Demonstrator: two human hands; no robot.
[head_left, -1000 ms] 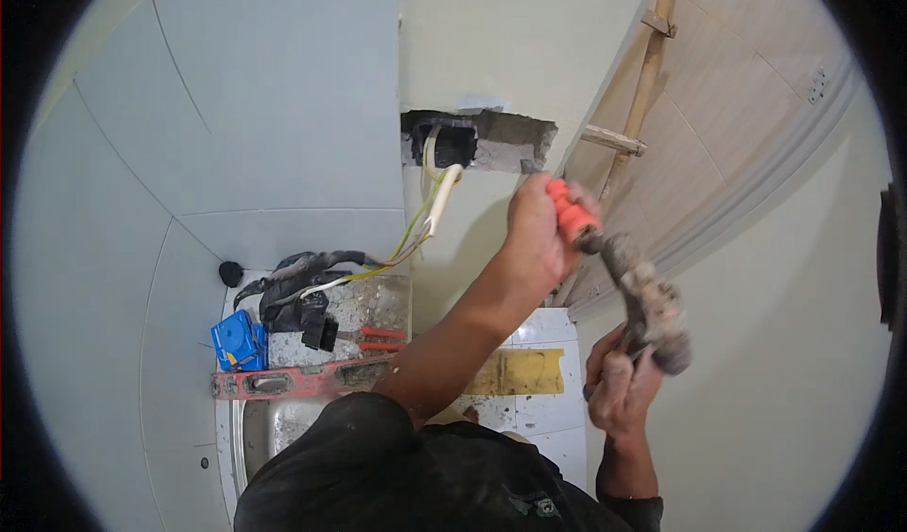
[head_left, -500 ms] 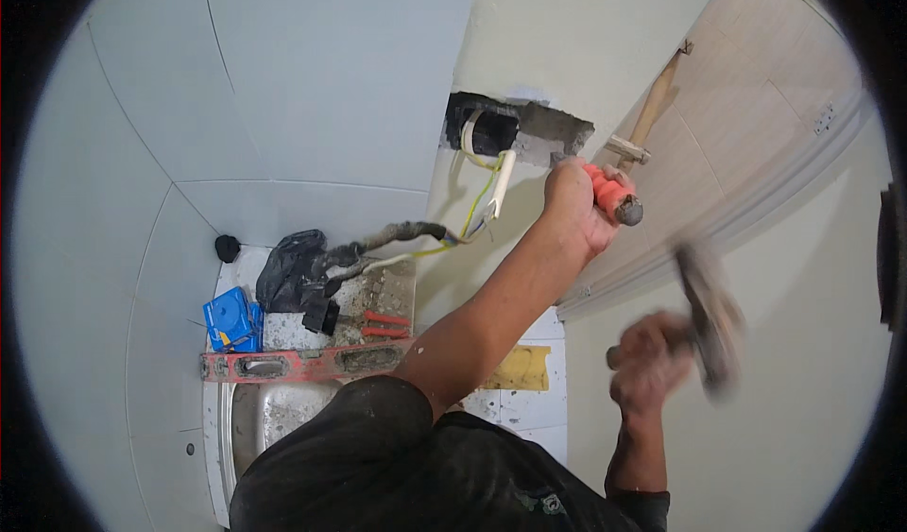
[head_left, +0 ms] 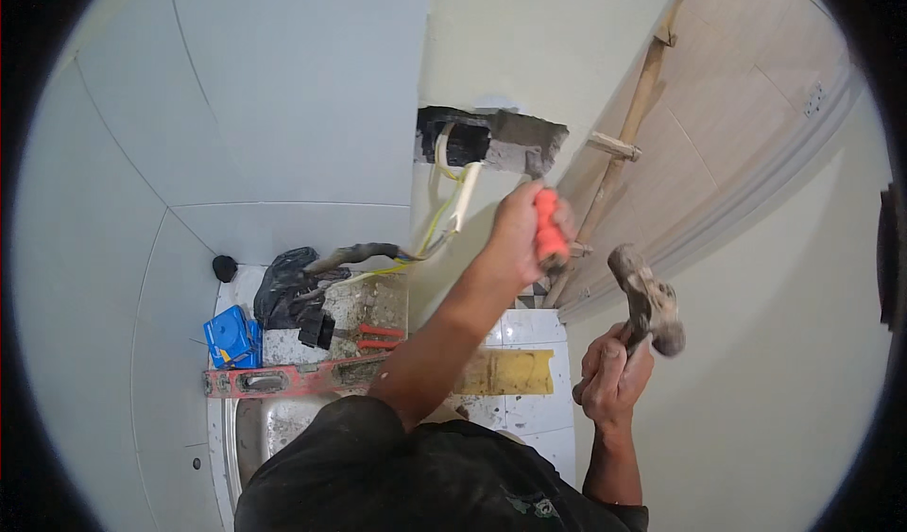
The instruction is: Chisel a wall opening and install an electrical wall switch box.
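Note:
My left hand (head_left: 522, 234) is closed round the orange-red grip of a chisel (head_left: 550, 225). Its blade end meets the lower right corner of a rough hole (head_left: 529, 143) cut in the wall; the very tip is hard to make out. At the right, my right hand (head_left: 616, 376) grips a hammer (head_left: 645, 300) by its handle, with the worn head raised apart from the chisel's butt. Inside the hole's left end sits a dark box (head_left: 468, 143). A white conduit (head_left: 467, 197) and yellow-green wires (head_left: 436, 218) hang out of it.
On the counter lie a black plastic bag (head_left: 283, 291), blue boxes (head_left: 231, 335), red-handled pliers (head_left: 380, 336), a red spirit level (head_left: 302, 378) and a yellow board (head_left: 520, 371). A steel sink (head_left: 283, 419) is set in front. A wooden ladder (head_left: 624, 145) leans at the right.
The view has shifted. My left hand has moved left and lower with the chisel, now held more upright. The hammer, blurred before, has moved left and shows sharply.

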